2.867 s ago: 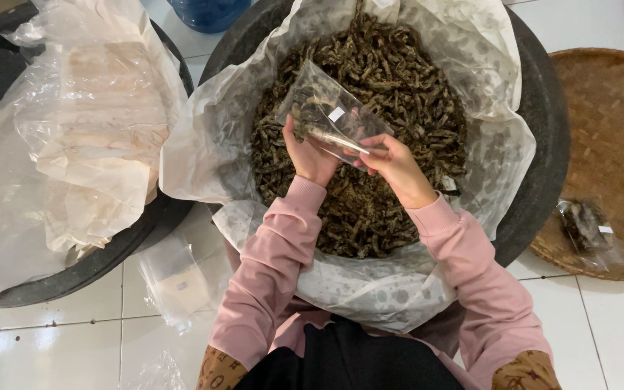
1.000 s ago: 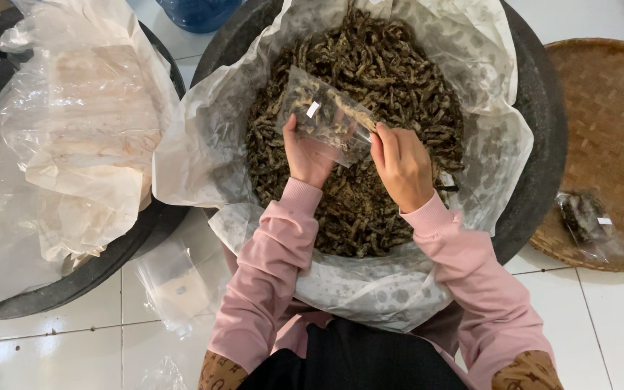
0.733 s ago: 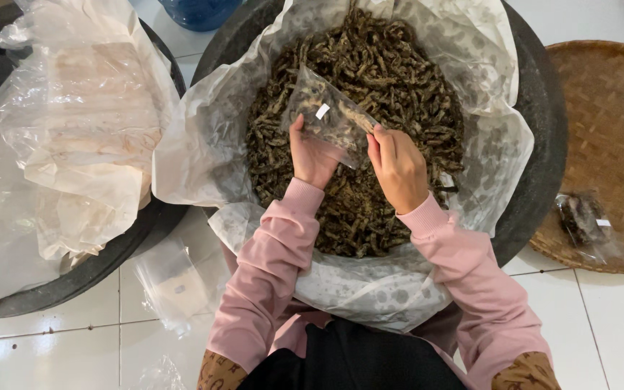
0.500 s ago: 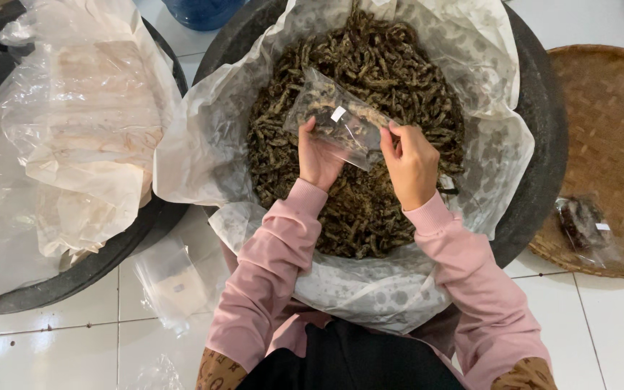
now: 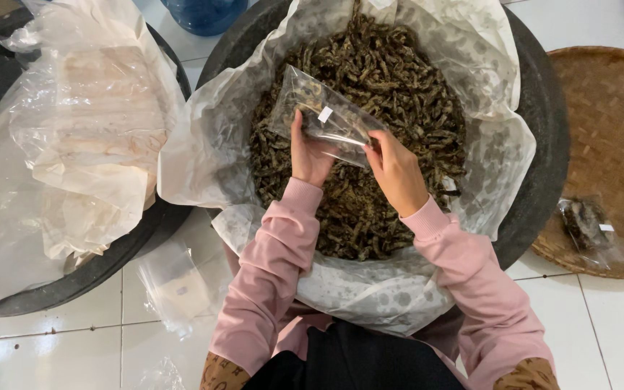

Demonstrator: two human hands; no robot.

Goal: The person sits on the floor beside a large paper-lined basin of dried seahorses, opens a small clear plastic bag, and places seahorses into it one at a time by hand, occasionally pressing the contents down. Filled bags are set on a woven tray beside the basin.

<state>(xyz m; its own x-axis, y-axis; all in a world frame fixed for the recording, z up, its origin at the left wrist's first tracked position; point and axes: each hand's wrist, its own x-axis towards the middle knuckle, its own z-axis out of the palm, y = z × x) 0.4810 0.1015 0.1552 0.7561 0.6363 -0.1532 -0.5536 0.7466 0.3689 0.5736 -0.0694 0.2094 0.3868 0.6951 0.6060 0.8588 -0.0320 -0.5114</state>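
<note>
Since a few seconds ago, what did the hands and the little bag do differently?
The small clear bag tipped a little and the right hand slid along its open edge; the left hand kept its grip. The big lined tub, woven tray and filled packet stayed put.

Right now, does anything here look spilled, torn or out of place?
Nothing stands out. The dried brown pieces all lie inside the lined tub; none lie on the tiles. The left hand and right hand hold a clear bag; a filled packet rests on the woven tray.
</note>
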